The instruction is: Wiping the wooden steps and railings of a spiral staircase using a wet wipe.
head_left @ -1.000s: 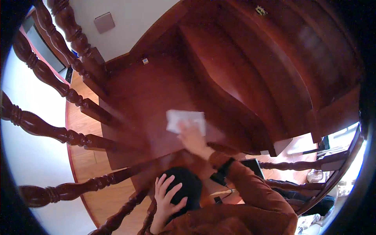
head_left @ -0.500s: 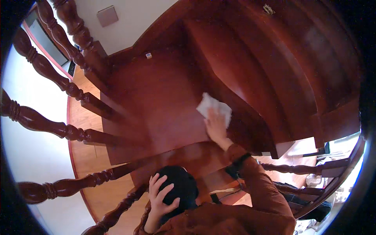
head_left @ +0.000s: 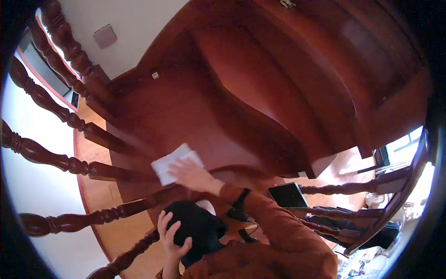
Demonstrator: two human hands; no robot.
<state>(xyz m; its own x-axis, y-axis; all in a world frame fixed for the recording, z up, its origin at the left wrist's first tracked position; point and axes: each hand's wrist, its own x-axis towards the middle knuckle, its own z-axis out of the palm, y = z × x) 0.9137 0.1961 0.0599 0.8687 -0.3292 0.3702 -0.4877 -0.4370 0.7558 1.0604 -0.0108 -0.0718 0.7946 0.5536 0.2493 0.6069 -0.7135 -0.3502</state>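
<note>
My right hand (head_left: 191,175) lies with its fingers spread flat on a folded white cloth (head_left: 163,166) and presses it to a dark red wooden stair tread (head_left: 172,111). The cloth sits near the tread's left edge, by the feet of the balusters. My left hand (head_left: 171,233) rests, fingers apart and curved, over a rounded black cloth-covered shape (head_left: 197,228) at the lower middle; I cannot tell for sure what it is. A brown sleeve (head_left: 274,223) covers my right arm, with a black band at the wrist.
Turned wooden balusters (head_left: 51,151) line the left side, above a wood floor (head_left: 104,200). Curved steps (head_left: 288,79) rise at the upper right. A small white cube-like object (head_left: 155,75) sits by the wall. A dark flat panel (head_left: 288,195) shows below right, near more balusters (head_left: 341,188).
My right hand has carried the white cloth across the tread to the left and nearer to me. My left hand stays on the black shape. The whole view has shifted slightly.
</note>
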